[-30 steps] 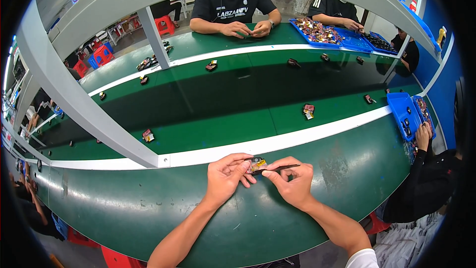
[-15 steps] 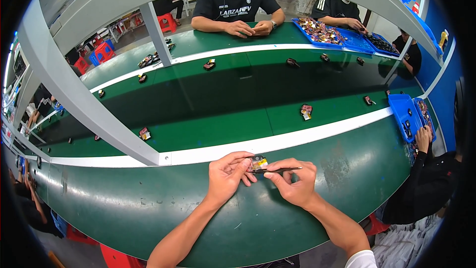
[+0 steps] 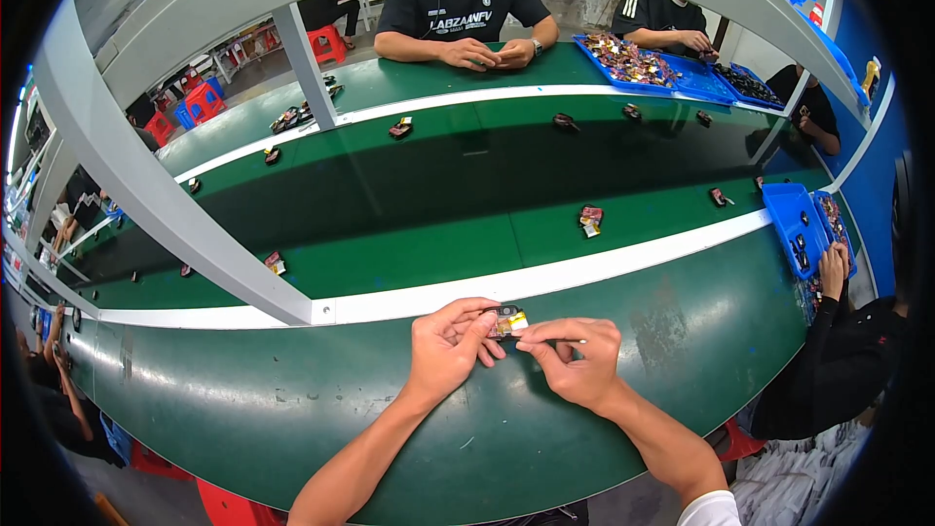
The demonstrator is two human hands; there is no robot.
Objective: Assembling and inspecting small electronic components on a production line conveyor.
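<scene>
My left hand (image 3: 449, 343) is closed on a small electronic device (image 3: 504, 320), pinching its left side between thumb and fingers. The device has a black casing, a reddish circuit board and a yellow-and-white part on its right side. Close against that side, my right hand (image 3: 579, 356) is closed on a slim dark tool (image 3: 582, 340). Only a short end of the tool shows behind the fingers, and its working tip is hidden. Both hands are just above the green worktable (image 3: 321, 409), near the white rail.
Beyond the white rail (image 3: 584, 267) runs a green conveyor belt (image 3: 438, 244) carrying several small devices (image 3: 590, 221). A grey frame post (image 3: 185, 205) rises at left. Blue trays (image 3: 787, 205) stand at right beside a co-worker's hand (image 3: 833, 270). Other people sit across the belt.
The devices on the belt have shifted a little to the left. In my right hand the tool has turned, so less of it shows. My left hand stays nearly still with the device.
</scene>
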